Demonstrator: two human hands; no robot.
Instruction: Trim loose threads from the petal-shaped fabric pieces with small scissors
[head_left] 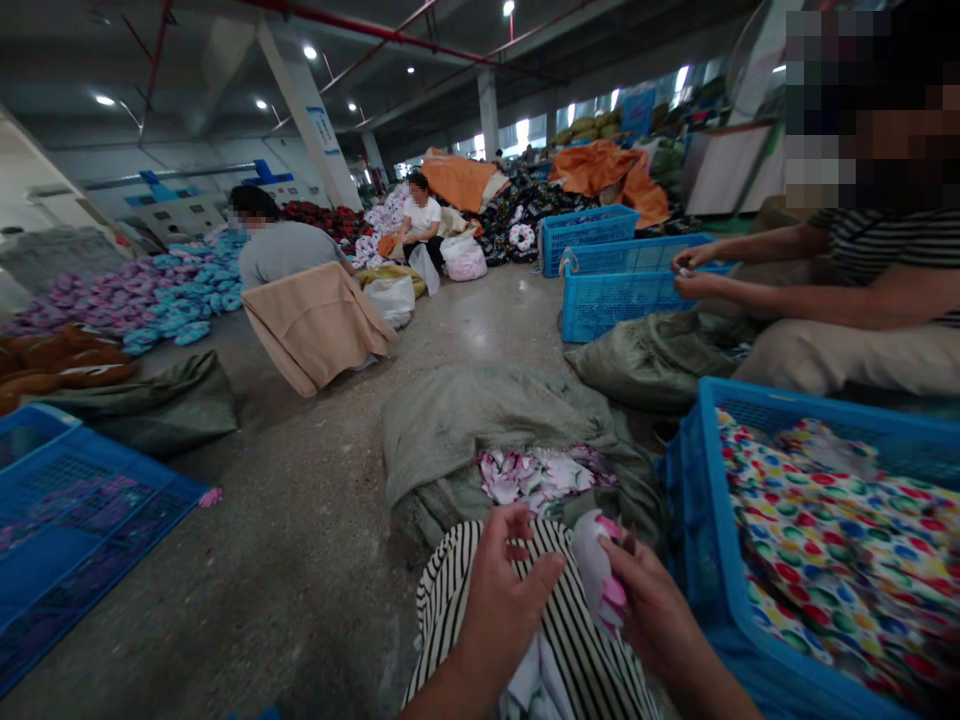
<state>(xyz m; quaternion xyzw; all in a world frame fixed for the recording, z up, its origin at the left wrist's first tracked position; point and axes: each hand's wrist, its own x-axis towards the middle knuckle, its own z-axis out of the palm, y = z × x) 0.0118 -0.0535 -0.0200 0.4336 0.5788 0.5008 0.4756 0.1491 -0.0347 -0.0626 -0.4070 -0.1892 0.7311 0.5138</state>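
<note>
Between the fingers of my right hand point(645, 585) is a white and pink fabric piece point(596, 580), held upright over my lap. My left hand point(506, 590) is just to its left, fingers apart and curved, with nothing in it. Black-and-white striped cloth point(442, 590) covers my lap, and a white fabric piece point(536, 680) with green marks lies on it below my hands. Directly ahead, a large grey-green sack point(465, 420) gapes toward me, showing many white and pink fabric pieces point(536, 475) inside.
At right stands a blue crate point(694, 540) of colourful dotted fabric point(817, 540). A co-worker point(885, 260) sits behind it, near another blue crate point(626, 305). A blue crate point(97, 520) is on the left. Farther off, two people sit among heaps of stuffed rings point(187, 285).
</note>
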